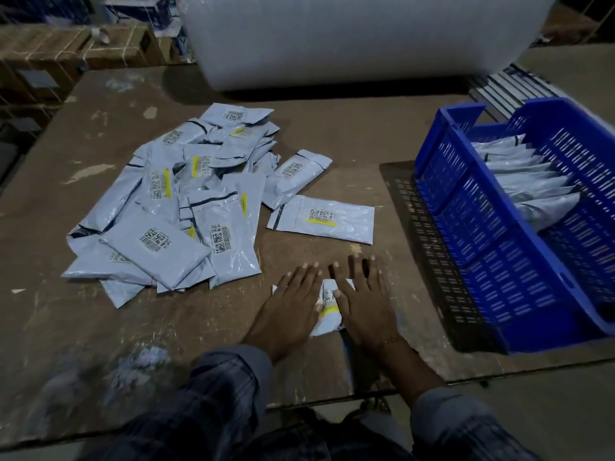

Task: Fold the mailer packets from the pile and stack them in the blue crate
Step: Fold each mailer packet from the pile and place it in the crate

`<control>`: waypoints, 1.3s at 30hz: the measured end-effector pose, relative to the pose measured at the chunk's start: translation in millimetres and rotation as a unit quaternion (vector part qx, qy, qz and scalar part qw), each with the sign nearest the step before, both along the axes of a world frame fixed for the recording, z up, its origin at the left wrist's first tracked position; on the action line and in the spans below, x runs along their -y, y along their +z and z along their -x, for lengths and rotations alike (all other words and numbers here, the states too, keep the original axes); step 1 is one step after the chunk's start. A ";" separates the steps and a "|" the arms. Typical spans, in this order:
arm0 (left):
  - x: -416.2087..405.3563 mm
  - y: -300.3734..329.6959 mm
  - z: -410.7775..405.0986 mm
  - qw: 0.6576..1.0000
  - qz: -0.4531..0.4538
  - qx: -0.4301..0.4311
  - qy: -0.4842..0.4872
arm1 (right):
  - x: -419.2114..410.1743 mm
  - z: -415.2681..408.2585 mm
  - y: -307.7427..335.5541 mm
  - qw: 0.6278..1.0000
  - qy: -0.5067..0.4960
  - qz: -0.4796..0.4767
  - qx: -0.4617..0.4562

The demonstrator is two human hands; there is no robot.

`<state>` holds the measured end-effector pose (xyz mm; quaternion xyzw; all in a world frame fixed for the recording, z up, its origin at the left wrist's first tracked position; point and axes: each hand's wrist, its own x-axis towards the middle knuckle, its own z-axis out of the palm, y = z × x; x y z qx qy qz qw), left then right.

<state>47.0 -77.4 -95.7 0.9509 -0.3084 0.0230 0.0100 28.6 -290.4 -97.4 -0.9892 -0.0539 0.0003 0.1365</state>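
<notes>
Both hands flat, fingers straight: left hand [289, 302] & right hand [361, 299] press one mailer packet [327, 306] on desk [199, 344], long axis running fwd-back. Blue crate [466, 227] lies to the right, so right hand's nearer for the drop.

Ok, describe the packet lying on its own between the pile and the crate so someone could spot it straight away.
Start at the blue slatted plastic crate on the right of the brown wooden table. Left of it, short of the heap of grey mailer packets, lies one flat grey mailer packet. It alone lies apart, unfolded, with a yellow strip under its barcodes.
</notes>
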 end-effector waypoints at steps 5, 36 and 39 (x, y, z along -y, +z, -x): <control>-20.7 4.1 -25.4 0.997 -0.004 -0.051 0.053 | 6.9 19.1 7.9 0.998 0.057 0.025 0.012; 149.5 26.7 -50.9 0.867 0.109 -0.227 0.430 | 209.2 -23.2 282.2 0.937 -0.103 -0.155 0.296; 155.2 22.8 -53.7 0.857 0.101 -0.221 0.455 | 261.7 -32.1 273.7 0.941 -0.145 -0.114 0.285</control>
